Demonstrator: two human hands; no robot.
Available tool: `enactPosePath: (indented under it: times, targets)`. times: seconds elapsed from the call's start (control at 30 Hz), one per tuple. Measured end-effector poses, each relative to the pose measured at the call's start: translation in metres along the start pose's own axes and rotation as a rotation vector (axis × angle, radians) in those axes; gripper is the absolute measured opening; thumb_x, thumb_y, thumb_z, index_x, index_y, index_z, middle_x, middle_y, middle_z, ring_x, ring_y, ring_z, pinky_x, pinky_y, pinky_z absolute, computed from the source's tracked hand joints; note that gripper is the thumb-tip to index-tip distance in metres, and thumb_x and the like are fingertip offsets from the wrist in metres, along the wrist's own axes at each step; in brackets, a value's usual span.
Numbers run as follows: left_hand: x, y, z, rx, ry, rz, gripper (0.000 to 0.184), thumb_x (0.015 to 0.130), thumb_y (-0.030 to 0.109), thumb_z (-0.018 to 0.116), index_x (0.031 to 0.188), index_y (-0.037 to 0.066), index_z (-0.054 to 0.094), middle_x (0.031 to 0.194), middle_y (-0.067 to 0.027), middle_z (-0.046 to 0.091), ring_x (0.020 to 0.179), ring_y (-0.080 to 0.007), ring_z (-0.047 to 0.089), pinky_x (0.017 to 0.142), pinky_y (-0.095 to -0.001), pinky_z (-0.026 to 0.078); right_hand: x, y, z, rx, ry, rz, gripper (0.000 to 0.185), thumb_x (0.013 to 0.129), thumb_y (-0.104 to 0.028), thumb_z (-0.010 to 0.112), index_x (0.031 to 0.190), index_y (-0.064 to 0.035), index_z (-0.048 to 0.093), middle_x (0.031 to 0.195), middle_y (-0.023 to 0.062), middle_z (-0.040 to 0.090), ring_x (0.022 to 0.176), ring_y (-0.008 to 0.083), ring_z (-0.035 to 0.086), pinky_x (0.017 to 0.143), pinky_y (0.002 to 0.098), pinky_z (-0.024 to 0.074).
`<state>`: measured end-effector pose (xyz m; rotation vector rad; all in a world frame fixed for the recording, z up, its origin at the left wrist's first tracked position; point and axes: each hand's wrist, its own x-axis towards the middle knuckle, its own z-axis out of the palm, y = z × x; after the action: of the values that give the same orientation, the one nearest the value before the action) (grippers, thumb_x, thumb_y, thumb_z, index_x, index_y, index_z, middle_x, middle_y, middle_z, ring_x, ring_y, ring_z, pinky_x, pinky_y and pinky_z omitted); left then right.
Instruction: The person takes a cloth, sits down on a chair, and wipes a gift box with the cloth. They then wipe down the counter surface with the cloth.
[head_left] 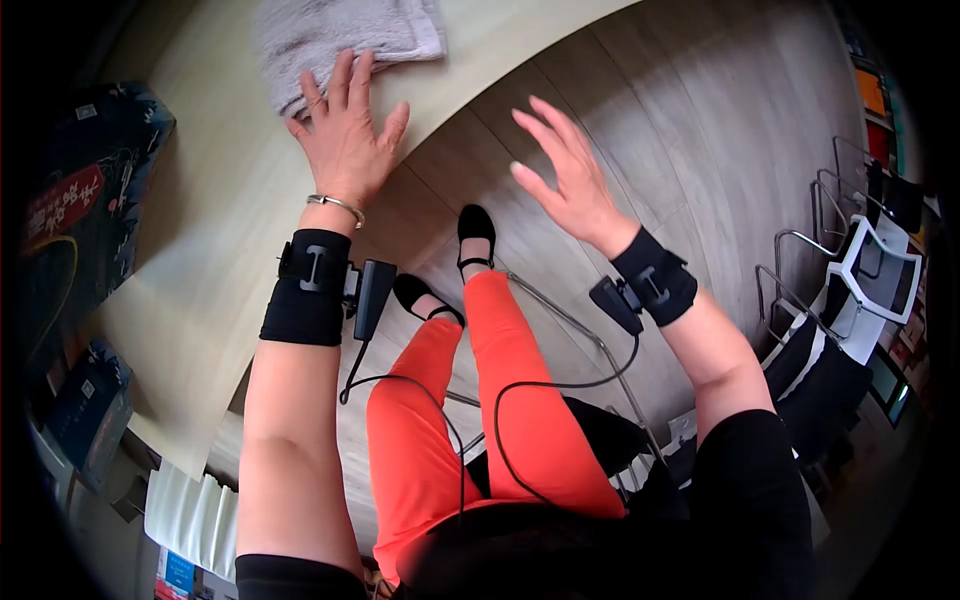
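Note:
A folded light grey-purple towel (pixel 350 35) lies on the pale wooden table (pixel 210 170) at the top of the head view. My left hand (pixel 347 140) rests with spread fingertips on the towel's near edge, the thumb apart to the right. Past the table's curved edge, my right hand (pixel 575 180) hovers over the floor with its fingers apart and nothing in them. Both wrists wear black straps with a small device and a cable, and a bracelet circles the left wrist.
Dark printed boxes (pixel 90 190) stand along the table's left side. Chairs with metal frames and white backs (pixel 870 285) line the right side. My legs in orange trousers (pixel 520 370) and a chair leg are below, over the wood-plank floor (pixel 640 120). Cables hang across my lap.

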<state>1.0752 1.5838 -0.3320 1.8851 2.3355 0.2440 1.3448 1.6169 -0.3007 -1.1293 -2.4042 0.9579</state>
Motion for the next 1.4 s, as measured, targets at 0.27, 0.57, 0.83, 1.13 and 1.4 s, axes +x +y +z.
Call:
enactPosePath:
  times: [0.27, 0.57, 0.83, 1.13, 1.4]
  targets:
    - [-0.003, 0.024, -0.025, 0.176, -0.244, 0.0, 0.111, 0.063, 0.053, 0.078, 0.149, 0.017, 0.018, 0.152, -0.014, 0.018, 0.138, -0.047, 0.011, 0.105, -0.0633, 0.023, -0.347, -0.008, 0.011, 0.447, -1.243, 0.947, 0.096, 0.078, -0.067, 0.059, 0.143, -0.0012, 0.032, 0.135, 0.0235, 0.047, 0.128, 0.0375, 0.043, 0.109, 0.0418, 0.0309]
    - [0.052, 0.016, -0.043, 0.301, -0.331, 0.051, 0.107, 0.069, 0.048, 0.076, 0.142, -0.008, 0.021, 0.126, -0.0234, 0.047, 0.107, -0.0404, 0.046, 0.097, -0.0437, 0.037, -0.356, -0.028, 0.016, 0.43, -1.141, 0.932, 0.054, 0.062, -0.061, 0.071, 0.088, -0.0136, 0.071, 0.089, 0.0104, 0.071, 0.089, 0.0278, 0.067, 0.078, 0.0377, 0.0499]
    - [0.081, 0.007, -0.039, 0.29, -0.418, 0.092, 0.117, 0.057, 0.051, 0.083, 0.138, -0.01, 0.024, 0.128, -0.0231, 0.044, 0.109, -0.0435, 0.046, 0.095, -0.0456, 0.04, -0.33, 0.0, -0.026, 0.312, -1.041, 1.068, 0.078, 0.066, -0.072, 0.063, 0.103, -0.0033, 0.065, 0.106, 0.0167, 0.066, 0.103, 0.0328, 0.061, 0.089, 0.0404, 0.0461]
    - [0.099, 0.014, -0.053, 0.267, -0.534, 0.127, 0.101, 0.055, 0.041, 0.087, 0.123, -0.011, 0.033, 0.117, -0.0216, 0.049, 0.105, -0.0363, 0.051, 0.089, -0.0427, 0.041, -0.231, 0.072, -0.102, 0.172, -0.957, 1.032, 0.081, 0.064, -0.074, 0.063, 0.108, -0.0064, 0.066, 0.108, 0.0164, 0.066, 0.104, 0.0327, 0.061, 0.091, 0.0417, 0.0467]
    - [0.112, 0.012, -0.063, 0.106, -0.615, 0.06, 0.089, 0.059, 0.031, 0.085, 0.12, -0.006, 0.03, 0.11, -0.0236, 0.051, 0.093, -0.0431, 0.053, 0.081, -0.0484, 0.045, -0.145, 0.146, -0.157, 0.196, -0.967, 1.112, 0.077, 0.06, -0.066, 0.073, 0.106, -0.0054, 0.067, 0.104, 0.0154, 0.068, 0.1, 0.0319, 0.063, 0.086, 0.0406, 0.0478]
